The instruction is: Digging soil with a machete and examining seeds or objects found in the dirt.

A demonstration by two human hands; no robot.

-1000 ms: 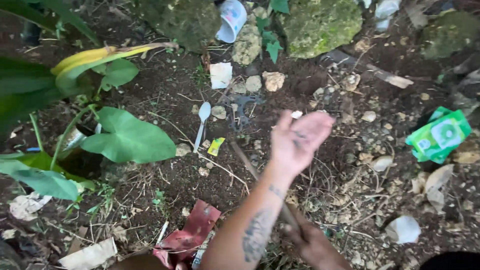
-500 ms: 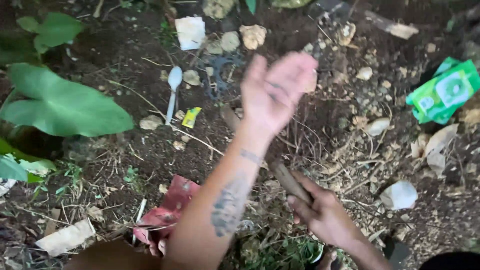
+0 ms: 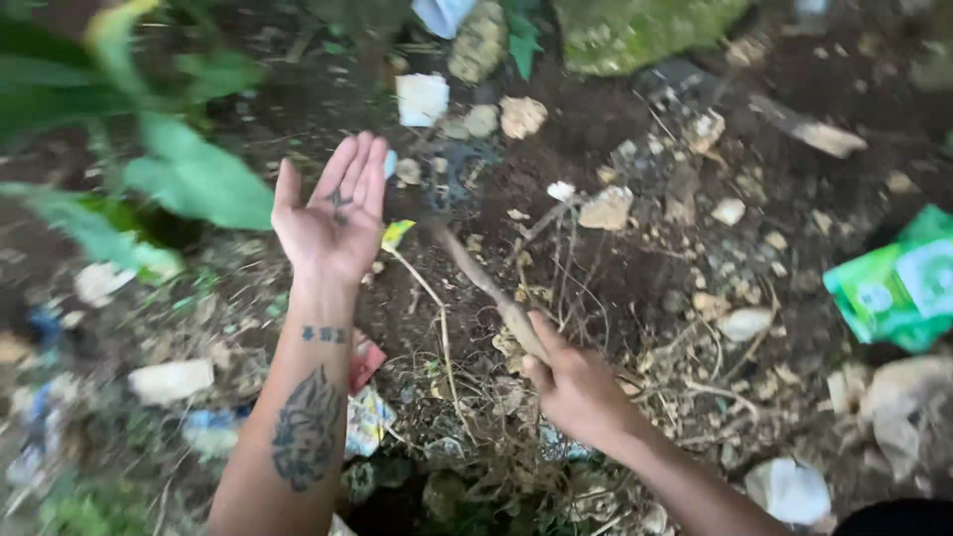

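With the right hand point(image 3: 576, 389) clamped on the wooden handle point(image 3: 486, 288) at lower centre, its far end buried in soil point(image 3: 596, 268) mid-frame, the empty left hand point(image 3: 333, 213) should stay spread, clear at centre-left.

Littered garden ground point(image 3: 635, 268), mossy rock point(image 3: 635, 30)

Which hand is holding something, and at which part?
The right hand grips a long brown wooden stick at its near end. The left hand is open, holding nothing.
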